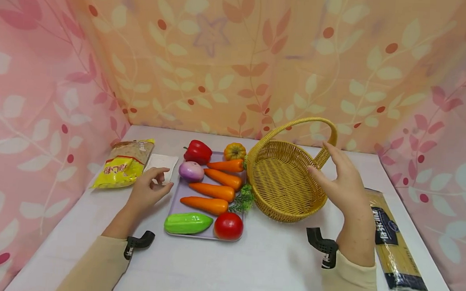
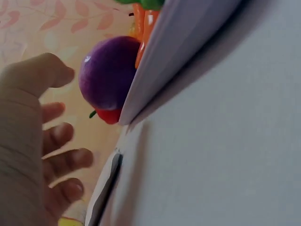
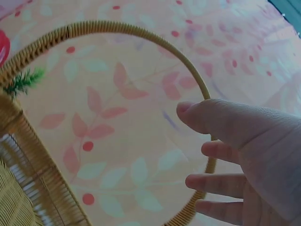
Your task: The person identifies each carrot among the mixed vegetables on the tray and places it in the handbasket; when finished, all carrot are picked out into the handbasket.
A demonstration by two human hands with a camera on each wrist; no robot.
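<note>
My right hand (image 1: 345,182) is beside the handle of a wicker basket (image 1: 282,183), thumb and fingers spread apart. In the right wrist view the fingers overlap the basket handle (image 3: 117,27) without closing round it; whether they touch it I cannot tell. My left hand (image 1: 149,189) hovers left of a lilac tray (image 1: 190,236), its fingers loosely bent around nothing. Nearest to it is a purple onion (image 1: 191,171), also seen in the left wrist view. The tray carries several carrots (image 1: 204,204), a red bell pepper (image 1: 198,152), a small pumpkin (image 1: 234,151), a green ridged vegetable (image 1: 188,223) and a tomato (image 1: 228,226).
A yellow packet (image 1: 123,164) lies at the back left, with a flat white packet (image 1: 162,163) beside it. On the right, partly behind my right arm, is a pack of noodles (image 1: 397,246). Floral cloth (image 1: 237,62) walls in the white table (image 1: 218,272).
</note>
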